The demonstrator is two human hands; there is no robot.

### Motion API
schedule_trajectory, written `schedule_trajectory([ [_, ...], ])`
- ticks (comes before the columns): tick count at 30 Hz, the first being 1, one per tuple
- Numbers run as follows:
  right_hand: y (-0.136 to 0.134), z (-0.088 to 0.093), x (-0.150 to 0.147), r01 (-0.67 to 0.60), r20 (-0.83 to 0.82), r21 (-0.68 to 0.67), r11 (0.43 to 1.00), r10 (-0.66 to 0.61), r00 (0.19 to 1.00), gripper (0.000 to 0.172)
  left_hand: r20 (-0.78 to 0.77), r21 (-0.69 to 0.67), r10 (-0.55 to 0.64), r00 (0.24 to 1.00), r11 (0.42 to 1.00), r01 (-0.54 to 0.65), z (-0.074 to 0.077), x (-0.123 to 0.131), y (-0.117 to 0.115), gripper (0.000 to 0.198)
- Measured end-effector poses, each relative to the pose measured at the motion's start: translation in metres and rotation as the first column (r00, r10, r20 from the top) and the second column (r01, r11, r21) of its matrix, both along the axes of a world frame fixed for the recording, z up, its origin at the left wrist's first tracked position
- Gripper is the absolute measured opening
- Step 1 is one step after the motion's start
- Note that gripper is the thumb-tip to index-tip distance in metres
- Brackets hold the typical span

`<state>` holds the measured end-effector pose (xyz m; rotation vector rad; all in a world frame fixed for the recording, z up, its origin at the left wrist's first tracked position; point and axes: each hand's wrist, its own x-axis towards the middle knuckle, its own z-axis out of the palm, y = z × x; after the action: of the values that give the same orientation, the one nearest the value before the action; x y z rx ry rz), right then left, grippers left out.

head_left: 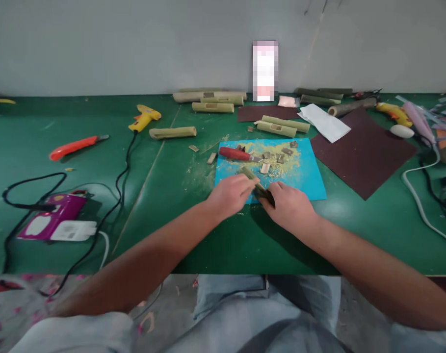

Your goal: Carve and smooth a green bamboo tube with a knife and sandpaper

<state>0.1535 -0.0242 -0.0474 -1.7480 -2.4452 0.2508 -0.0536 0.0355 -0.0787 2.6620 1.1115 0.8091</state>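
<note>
A length of bamboo (249, 172) slants over the front edge of a blue sheet (314, 181). Its near end is gripped by my right hand (291, 206), fingers wrapped round it. My left hand (234, 193) is closed at the bamboo's middle; whether it pinches something small there is hidden. Just beyond the hands lies a red-handled chisel-like tool (235, 154), its metal blade pointing right. Cut bamboo chips (265, 168) and pale shavings (296, 159) are scattered over the sheet.
Several notched bamboo tubes (276, 128) lie behind the sheet. To the left are a yellow glue gun (145, 117), an orange utility knife (75, 147) and a purple power strip (61, 211) with cables. Brown sandpaper-like sheets (366, 157) and a white cloth (324, 122) lie right.
</note>
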Motion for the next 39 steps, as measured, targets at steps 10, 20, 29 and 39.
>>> schedule_trajectory([
  [10,-0.0001,-0.0001,0.0006,0.009,-0.011,-0.005,1.0,-0.009,1.0,0.024,0.036,0.05,0.009,0.999,0.999,-0.011,0.0008,-0.0013,0.0038,0.032],
  [20,-0.0007,0.0007,0.0005,0.008,-0.005,0.002,1.0,-0.008,1.0,0.023,0.01,0.093,0.029,1.0,0.995,-0.03,-0.0034,-0.001,0.0043,0.033],
  [29,-0.0006,0.0003,0.0005,0.002,-0.007,0.01,1.0,-0.002,1.0,0.024,-0.015,0.059,0.006,1.0,0.998,-0.005,-0.001,-0.0014,0.0042,0.033],
  [39,-0.0001,-0.0022,0.0012,0.01,-0.008,0.027,1.0,-0.009,1.0,0.024,0.03,-0.009,0.068,0.997,0.998,-0.068,0.0001,0.0016,0.0037,0.03],
])
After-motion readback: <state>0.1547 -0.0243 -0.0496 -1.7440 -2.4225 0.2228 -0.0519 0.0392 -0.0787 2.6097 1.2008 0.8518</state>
